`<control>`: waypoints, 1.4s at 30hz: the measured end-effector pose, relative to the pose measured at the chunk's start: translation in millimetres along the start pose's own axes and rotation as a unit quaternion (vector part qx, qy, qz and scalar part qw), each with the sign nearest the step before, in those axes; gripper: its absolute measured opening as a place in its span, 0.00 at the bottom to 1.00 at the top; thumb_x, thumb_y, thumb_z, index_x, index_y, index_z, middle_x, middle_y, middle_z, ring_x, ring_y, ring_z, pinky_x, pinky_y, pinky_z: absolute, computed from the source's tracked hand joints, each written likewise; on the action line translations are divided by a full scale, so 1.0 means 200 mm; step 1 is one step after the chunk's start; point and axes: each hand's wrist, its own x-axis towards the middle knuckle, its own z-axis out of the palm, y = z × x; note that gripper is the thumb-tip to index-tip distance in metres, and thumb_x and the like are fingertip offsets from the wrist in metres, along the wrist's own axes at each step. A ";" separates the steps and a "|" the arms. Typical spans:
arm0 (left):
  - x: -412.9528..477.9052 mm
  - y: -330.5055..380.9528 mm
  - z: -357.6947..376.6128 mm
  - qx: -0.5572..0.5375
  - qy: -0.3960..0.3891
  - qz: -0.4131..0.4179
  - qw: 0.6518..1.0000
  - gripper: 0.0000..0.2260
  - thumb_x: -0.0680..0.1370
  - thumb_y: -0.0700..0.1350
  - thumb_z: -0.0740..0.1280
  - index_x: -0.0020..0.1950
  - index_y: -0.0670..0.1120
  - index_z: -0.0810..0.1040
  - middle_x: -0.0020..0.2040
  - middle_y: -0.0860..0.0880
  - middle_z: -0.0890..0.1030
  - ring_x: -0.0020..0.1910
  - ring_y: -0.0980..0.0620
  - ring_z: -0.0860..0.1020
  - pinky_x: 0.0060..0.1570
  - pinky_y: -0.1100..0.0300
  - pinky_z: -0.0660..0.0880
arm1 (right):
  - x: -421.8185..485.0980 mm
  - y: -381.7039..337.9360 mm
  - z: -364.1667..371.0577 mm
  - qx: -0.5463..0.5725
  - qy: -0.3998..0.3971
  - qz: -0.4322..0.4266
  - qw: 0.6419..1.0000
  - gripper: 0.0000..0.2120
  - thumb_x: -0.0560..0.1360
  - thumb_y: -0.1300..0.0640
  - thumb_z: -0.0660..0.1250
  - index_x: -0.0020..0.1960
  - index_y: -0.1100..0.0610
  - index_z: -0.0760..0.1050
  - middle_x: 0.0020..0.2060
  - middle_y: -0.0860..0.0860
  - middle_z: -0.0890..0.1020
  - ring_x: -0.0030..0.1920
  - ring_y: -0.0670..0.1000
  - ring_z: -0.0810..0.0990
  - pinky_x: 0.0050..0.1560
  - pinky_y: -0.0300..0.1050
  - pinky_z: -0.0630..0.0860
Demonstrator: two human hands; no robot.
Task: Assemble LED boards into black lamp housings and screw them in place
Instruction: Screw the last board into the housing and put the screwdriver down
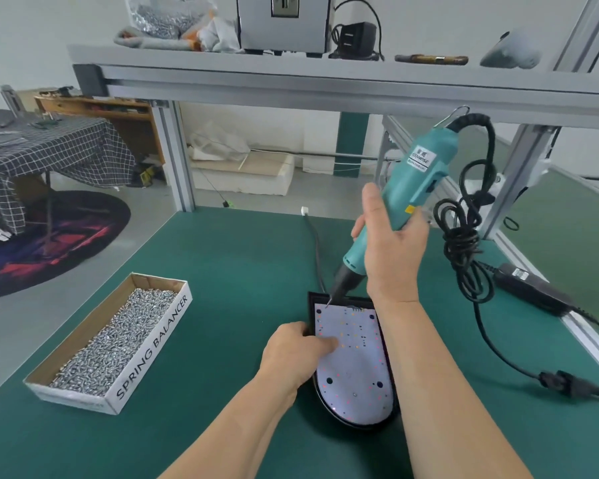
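Left fingers (325, 344) pressing LED board (357, 368), right fingers (358, 231) gripping screwdriver (419, 174), box (146, 350) (SPRING BALANCER)

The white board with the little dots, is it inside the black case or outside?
Inside. The white D-shaped LED board lies flat within the black lamp housing, whose rim shows around it; the left hand presses it.
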 end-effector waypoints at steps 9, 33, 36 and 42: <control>0.02 -0.01 0.00 0.007 -0.004 0.007 1.000 0.18 0.60 0.50 0.71 0.45 0.42 0.84 0.44 0.44 0.87 0.51 0.38 0.84 0.56 0.40 0.79 | 0.09 0.07 -0.36 -0.010 0.182 0.099 0.978 0.14 0.73 0.42 0.71 0.47 0.51 0.73 0.24 0.46 0.77 0.28 0.47 0.76 0.34 0.43 0.74; 0.07 -0.05 -0.03 0.009 -0.023 0.018 1.000 0.03 0.74 0.37 0.73 0.48 0.41 0.84 0.41 0.47 0.87 0.39 0.47 0.86 0.40 0.56 0.79 | 0.03 0.30 -1.09 -0.251 0.298 0.285 0.876 0.21 0.75 0.50 0.71 0.56 0.58 0.63 0.48 0.54 0.75 0.39 0.50 0.74 0.36 0.46 0.68; 0.07 -0.05 -0.03 0.013 -0.019 0.020 1.000 0.03 0.75 0.37 0.73 0.48 0.41 0.84 0.41 0.46 0.87 0.39 0.46 0.86 0.41 0.55 0.80 | 0.03 0.32 -1.08 -0.273 0.314 0.266 0.869 0.22 0.75 0.53 0.74 0.56 0.60 0.63 0.54 0.58 0.74 0.46 0.58 0.76 0.47 0.53 0.74; 0.06 -0.05 -0.03 0.015 -0.018 0.018 1.000 0.04 0.75 0.38 0.73 0.49 0.40 0.84 0.42 0.45 0.87 0.41 0.44 0.86 0.48 0.49 0.82 | 0.01 0.29 -1.08 -0.360 0.349 0.198 0.842 0.42 0.72 0.62 0.76 0.78 0.63 0.56 0.74 0.61 0.61 0.70 0.63 0.62 0.72 0.59 0.65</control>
